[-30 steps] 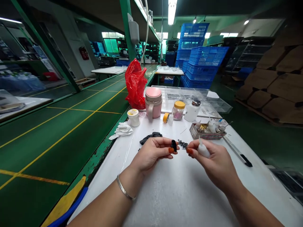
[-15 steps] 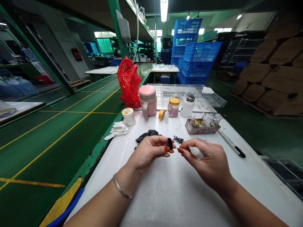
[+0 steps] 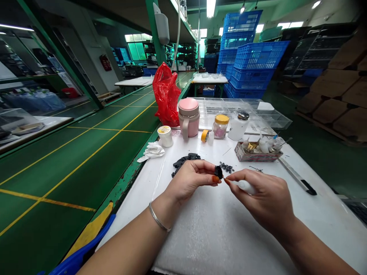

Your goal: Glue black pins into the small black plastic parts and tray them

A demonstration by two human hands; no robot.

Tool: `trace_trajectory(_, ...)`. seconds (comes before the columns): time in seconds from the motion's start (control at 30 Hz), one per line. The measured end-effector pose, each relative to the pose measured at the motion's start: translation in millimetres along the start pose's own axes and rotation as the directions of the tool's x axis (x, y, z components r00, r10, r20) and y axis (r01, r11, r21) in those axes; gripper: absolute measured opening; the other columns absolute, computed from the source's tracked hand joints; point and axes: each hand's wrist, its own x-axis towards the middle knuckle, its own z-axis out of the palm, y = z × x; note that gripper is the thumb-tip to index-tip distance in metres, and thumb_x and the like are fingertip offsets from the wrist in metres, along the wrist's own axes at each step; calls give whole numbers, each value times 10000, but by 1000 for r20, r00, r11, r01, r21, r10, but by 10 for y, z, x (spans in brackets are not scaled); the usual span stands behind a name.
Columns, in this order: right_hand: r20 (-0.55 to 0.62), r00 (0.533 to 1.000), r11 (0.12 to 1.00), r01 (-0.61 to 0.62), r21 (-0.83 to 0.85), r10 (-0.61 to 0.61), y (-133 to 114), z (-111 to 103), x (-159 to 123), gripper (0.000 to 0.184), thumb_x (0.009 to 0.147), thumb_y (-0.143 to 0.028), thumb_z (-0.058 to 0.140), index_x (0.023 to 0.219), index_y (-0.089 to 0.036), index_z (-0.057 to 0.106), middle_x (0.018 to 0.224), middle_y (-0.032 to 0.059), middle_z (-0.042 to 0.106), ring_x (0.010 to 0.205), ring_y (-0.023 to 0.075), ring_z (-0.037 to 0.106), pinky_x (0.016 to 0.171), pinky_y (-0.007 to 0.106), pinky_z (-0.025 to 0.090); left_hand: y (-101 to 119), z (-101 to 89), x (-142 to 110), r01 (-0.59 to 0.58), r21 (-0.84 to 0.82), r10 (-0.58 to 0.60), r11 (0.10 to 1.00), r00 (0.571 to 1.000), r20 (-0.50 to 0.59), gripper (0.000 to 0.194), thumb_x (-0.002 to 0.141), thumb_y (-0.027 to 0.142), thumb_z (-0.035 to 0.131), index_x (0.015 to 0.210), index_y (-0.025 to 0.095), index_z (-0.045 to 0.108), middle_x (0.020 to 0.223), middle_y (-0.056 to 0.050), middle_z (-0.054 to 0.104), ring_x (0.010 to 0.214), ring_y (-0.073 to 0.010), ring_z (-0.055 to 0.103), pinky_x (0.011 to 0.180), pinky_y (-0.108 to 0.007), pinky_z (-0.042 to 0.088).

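My left hand (image 3: 191,180) pinches a small black part (image 3: 218,171) between thumb and fingers, just above the white table (image 3: 218,236). My right hand (image 3: 262,198) is closed round a small white squeeze bottle (image 3: 246,186), and its tip points at the black part. A pile of black parts (image 3: 183,161) lies just beyond my left hand. A scatter of tiny dark pieces (image 3: 227,167) lies beyond the held part.
Behind stand a pink mug (image 3: 188,117), a red bag (image 3: 166,94), a yellow-lidded jar (image 3: 221,126), a white bottle (image 3: 237,126), a yellow tape roll (image 3: 204,135), a small tray of bottles (image 3: 258,151) and a white cloth (image 3: 151,151). A green conveyor (image 3: 71,160) runs on the left.
My hands have come together: the bottle tip has moved from apart to right against the black part. The view shifted slightly.
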Motion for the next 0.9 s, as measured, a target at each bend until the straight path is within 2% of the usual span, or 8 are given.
trace_trajectory(0.23,11,998,998,58,-23,-57,6,31,10,78,838,-140,646,783,-185,678,696,-36,733,585,93,675,574,208,438,-12,22,-7,-23,93,26,995,999,-34,206,618,131,850,801,130,755,760,-50,735,716,-144,672,703,-240,532)
trace_trajectory(0.5,10,1000,999,-11,52,10,39,100,-18,67,831,-127,670,791,-180,676,696,-37,727,582,87,658,581,201,434,19,55,-24,-77,184,84,980,996,-33,132,654,118,813,776,133,767,745,-37,730,688,-127,659,674,-212,538)
trace_trajectory(0.7,-46,999,999,29,17,-28,8,134,-26,85,829,-130,638,762,-167,674,664,-15,707,571,119,643,569,235,425,54,143,-57,-139,251,175,958,976,-129,105,654,95,793,752,123,765,761,-52,730,712,-144,666,681,-218,549)
trace_trajectory(0.77,-40,999,998,-24,57,26,-3,131,-21,78,841,-145,640,784,-171,689,680,-13,714,578,121,641,570,233,428,60,153,-64,-148,253,184,956,975,-124,111,652,106,801,756,122,766,760,-54,724,711,-149,662,677,-226,551)
trace_trajectory(0.83,0,986,973,-167,162,169,-7,124,-5,72,851,-178,659,793,-181,702,685,-17,715,585,119,636,574,225,437,64,148,-70,-147,241,177,959,979,-104,128,659,131,813,779,119,769,779,-58,717,716,-153,659,678,-236,550)
trace_trajectory(0.9,75,942,901,-336,276,328,0,119,15,88,848,-226,685,771,-189,705,661,-20,699,586,125,622,577,226,445,66,136,-72,-142,229,166,963,982,-86,153,668,164,824,802,112,770,802,-67,712,716,-154,654,682,-245,547)
